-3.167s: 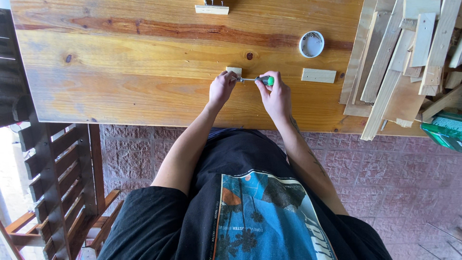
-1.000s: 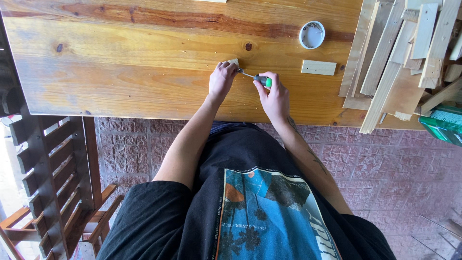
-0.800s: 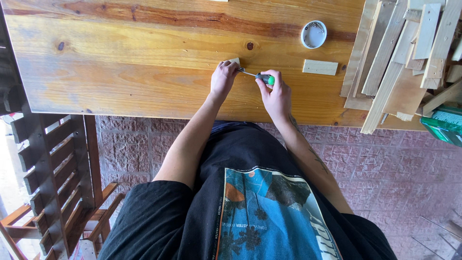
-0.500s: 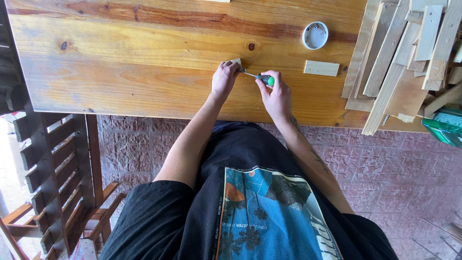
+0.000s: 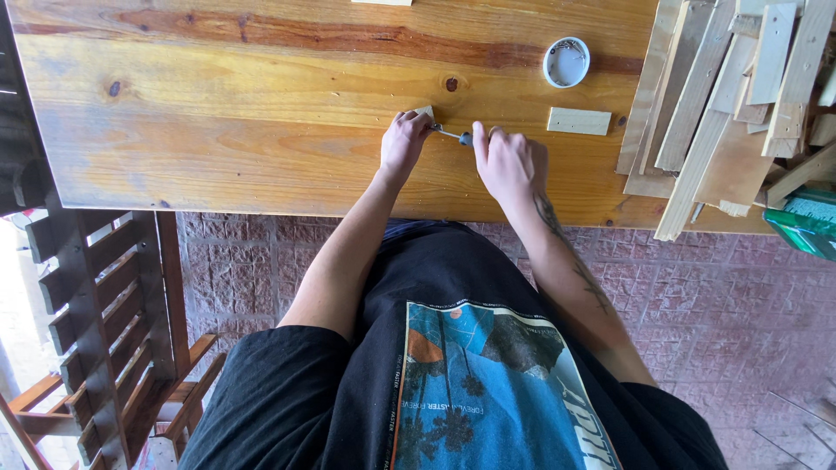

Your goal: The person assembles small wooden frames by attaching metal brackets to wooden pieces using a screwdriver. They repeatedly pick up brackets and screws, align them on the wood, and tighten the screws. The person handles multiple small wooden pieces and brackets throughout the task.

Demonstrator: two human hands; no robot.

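The left hand [image 5: 403, 139] pinches a small wood block [image 5: 425, 112] on the tabletop [image 5: 218, 130]. The right hand [image 5: 509, 161] grips a screwdriver [image 5: 453, 135]. Its tip could slip into the fingers.

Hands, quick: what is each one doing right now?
Left hand: closed on the small wooden block, pinning it to the table.
Right hand: closed around the screwdriver.

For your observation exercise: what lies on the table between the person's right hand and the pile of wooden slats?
In the head view, a small pale rectangular wooden block lies between the right hand and the slat pile.
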